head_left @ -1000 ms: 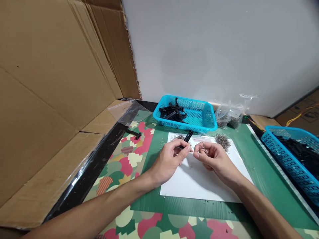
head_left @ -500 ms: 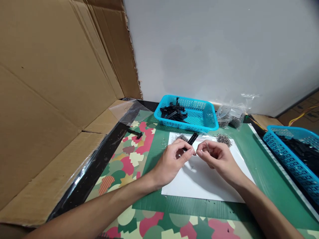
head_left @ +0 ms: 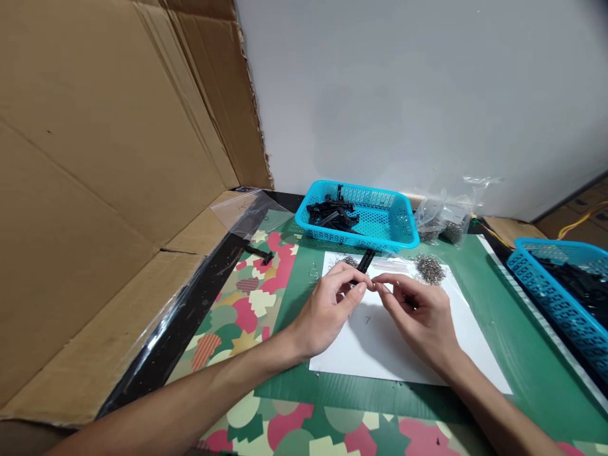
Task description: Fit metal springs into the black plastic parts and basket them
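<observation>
My left hand (head_left: 330,307) is closed around a narrow black plastic part (head_left: 365,261), whose far end sticks up beyond the fingers. Close against it, my right hand (head_left: 420,310) has thumb and forefinger pinched together; whatever lies between those tips is too small to make out. The fingertips of both hands meet above a white sheet (head_left: 399,354). On the sheet's far side lie a pile of small metal pieces (head_left: 430,270) to the right and another small pile (head_left: 350,261) to the left, partly behind my left hand.
A blue basket (head_left: 365,244) with black parts stands behind the sheet. Another blue basket (head_left: 551,291) of black parts is at the right. Clear bags (head_left: 451,221) lie by the wall. One black part (head_left: 260,254) rests on the patterned mat. Cardboard (head_left: 118,126) walls the left side.
My right hand has turned, its forefinger now stretched towards the left fingertips and its pinch touching them. The left hand keeps its hold on the black part. The view has shifted slightly.
</observation>
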A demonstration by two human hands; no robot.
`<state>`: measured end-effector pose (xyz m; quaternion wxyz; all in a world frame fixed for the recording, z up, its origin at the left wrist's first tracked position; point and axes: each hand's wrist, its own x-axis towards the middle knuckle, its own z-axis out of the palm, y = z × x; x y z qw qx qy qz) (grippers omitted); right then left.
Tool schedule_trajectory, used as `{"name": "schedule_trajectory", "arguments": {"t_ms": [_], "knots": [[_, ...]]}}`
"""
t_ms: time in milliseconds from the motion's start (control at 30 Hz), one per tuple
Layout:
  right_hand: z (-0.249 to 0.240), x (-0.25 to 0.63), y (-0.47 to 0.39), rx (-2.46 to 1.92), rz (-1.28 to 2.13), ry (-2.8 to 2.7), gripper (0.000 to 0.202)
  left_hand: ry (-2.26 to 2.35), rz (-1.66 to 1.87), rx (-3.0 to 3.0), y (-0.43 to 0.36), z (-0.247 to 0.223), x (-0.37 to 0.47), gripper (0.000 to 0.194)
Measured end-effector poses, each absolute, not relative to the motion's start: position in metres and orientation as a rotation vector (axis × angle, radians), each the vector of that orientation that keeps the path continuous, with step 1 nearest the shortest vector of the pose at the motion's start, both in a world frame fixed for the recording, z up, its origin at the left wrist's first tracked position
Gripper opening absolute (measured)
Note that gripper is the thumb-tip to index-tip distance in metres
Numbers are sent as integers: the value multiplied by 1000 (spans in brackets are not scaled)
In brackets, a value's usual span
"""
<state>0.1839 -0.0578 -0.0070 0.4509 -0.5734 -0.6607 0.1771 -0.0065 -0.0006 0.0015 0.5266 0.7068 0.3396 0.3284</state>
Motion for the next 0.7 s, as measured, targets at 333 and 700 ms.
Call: {"name": "schedule_trajectory", "arguments": {"t_ms": [333, 700], "knots": [[-8, 188, -57, -1433, 341, -1596, 23, 762, 745, 1707, -1, 1, -7, 26], [2, 227, -41, -1594, 816, -1388, 49, 921, 657, 1781, 1, -2, -7, 44]]}}
